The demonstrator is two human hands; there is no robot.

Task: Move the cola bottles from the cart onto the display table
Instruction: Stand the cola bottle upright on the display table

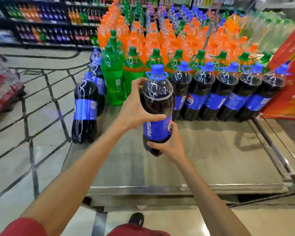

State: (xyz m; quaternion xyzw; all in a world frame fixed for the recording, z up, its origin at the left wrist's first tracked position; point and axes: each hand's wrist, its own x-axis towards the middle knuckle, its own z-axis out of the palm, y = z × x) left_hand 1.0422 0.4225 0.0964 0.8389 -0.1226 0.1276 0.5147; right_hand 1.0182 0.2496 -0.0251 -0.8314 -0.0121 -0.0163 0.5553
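**Cola bottle held in both hands over the display worktop**

Head view, looking forward and down.

- Both bare arms reach out from the bottom of the frame. A red sleeve (24, 227) shows at the lower left, and one dark shoe (136, 218) stands on the floor (15, 159) below.
- The cola bottle (157, 106) has a blue cap, a blue label and dark liquid. It is over the near-middle of the grey worktop (211, 150), just in front of the stocked bottles. It leans a little, with its cap away from the person. Whether its base touches the worktop cannot be told.
- The left hand (136, 108) grips the bottle's upper body. Its fingers are curled round the shoulder, and the thumb lies across the front just above the label.
- The right hand (169, 143) grips the lower body. The thumb lies across the base below the label, and the fingers are wrapped behind.
- A row of cola bottles (226, 97) stands upright behind and to the right of the held bottle. They are packed side by side and run toward a red box (286, 79) at the right edge.
- More cola bottles (85, 109) stand in a line along the worktop's left edge.
- Green bottles (112, 77) stand behind the cola row, and orange bottles (160, 36) are massed behind those. Blue-capped bottles stand at the far back.
- Store shelves (46, 23) of drinks run across the upper left, blurred.
- Red wrapped packs (2, 86) sit at the far left, also blurred.
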